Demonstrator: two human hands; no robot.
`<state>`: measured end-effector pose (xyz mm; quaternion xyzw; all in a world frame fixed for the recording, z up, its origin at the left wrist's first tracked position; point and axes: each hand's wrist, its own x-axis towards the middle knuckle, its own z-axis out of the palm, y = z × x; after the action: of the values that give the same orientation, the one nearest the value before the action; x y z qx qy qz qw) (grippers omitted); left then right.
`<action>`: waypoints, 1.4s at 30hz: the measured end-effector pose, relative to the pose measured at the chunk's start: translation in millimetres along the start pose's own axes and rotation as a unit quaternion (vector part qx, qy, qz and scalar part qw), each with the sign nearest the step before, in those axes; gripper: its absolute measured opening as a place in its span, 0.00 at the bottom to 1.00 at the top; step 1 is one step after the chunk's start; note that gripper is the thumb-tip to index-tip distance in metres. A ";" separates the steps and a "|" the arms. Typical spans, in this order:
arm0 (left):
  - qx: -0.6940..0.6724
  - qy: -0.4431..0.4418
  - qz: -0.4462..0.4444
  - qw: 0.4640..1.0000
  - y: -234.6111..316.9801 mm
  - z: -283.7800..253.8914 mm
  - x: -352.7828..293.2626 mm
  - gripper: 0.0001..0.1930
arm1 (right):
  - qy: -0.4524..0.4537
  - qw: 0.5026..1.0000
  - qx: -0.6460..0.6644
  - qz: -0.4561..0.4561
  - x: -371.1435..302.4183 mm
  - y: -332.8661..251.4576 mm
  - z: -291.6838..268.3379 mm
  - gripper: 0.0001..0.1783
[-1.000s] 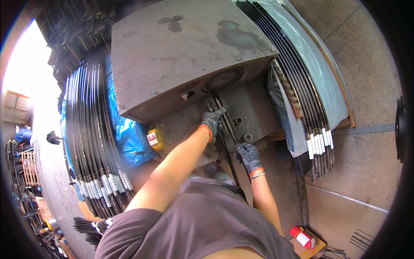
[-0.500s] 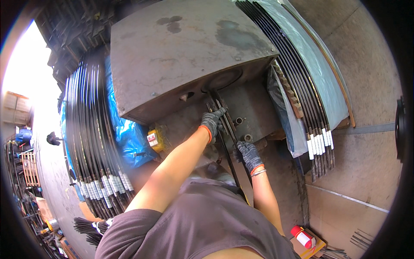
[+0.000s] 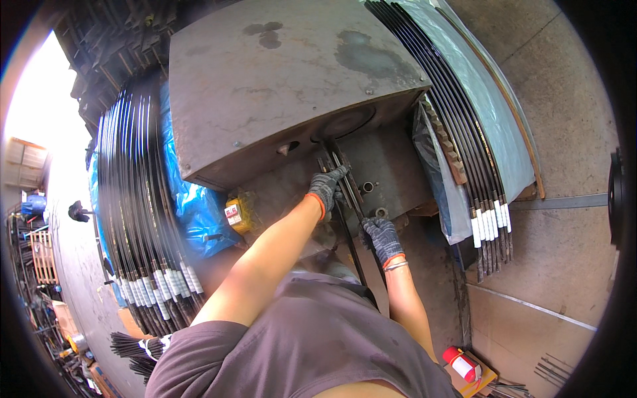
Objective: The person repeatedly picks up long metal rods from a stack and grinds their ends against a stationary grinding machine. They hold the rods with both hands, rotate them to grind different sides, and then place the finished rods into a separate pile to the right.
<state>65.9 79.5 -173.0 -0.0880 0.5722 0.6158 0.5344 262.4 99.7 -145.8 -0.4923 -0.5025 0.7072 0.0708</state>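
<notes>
My left hand (image 3: 326, 187), in a grey knit glove with an orange cuff, closes around narrow metal bars (image 3: 340, 159) below the round opening in a metal housing (image 3: 285, 86). Its fingertips are partly hidden. Lower and to the right, my right hand (image 3: 383, 240), gloved alike, is closed on a long dark metal rod (image 3: 358, 202). That rod slants from near the opening down toward my body. Another dark rod (image 3: 350, 249) runs down between my forearms, its upper end hidden behind my left hand. Beside the bars, a short pipe end (image 3: 367, 187) sticks up from the metal base.
Long black rods with white-wrapped ends (image 3: 136, 199) lie in a row on the left over blue plastic sheeting (image 3: 199, 222). More such rods (image 3: 458, 109) lie on the right. A yellow box (image 3: 240, 213) sits left of my hands. A red-and-white cylinder (image 3: 462, 363) rests at lower right.
Both hands keep almost the same place and grip. The view has shifted very slightly.
</notes>
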 end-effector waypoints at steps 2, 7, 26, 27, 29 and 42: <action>0.002 -0.008 -0.004 1.000 -0.8 -1.5 2.2 0.07 | 0.002 1.000 -0.006 -0.002 0.9 0.6 -0.1 0.08; -0.022 0.010 0.006 1.000 2.0 3.5 -4.1 0.10 | 0.019 1.000 -0.024 0.005 0.1 -0.3 0.8 0.09; -0.088 0.008 -0.047 0.995 10.5 -10.8 -7.7 0.19 | -0.138 0.990 0.022 0.035 -61.0 37.3 -27.1 0.11; -0.036 0.035 -0.054 0.997 10.1 -7.4 -6.1 0.20 | -0.143 0.988 0.060 0.022 -64.9 37.2 -28.9 0.10; 0.070 0.088 -0.058 0.992 27.3 10.3 -29.8 0.23 | -0.117 0.989 0.090 -0.008 -64.7 38.6 -32.1 0.08; 0.324 0.090 0.159 0.928 3.9 8.1 -20.5 0.20 | 0.030 0.999 0.034 0.005 -25.8 16.3 -12.7 0.06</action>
<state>75.5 75.5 -153.2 0.1270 0.7925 0.4635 0.3756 291.6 84.5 -142.5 -0.5130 -0.4733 0.7093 0.0986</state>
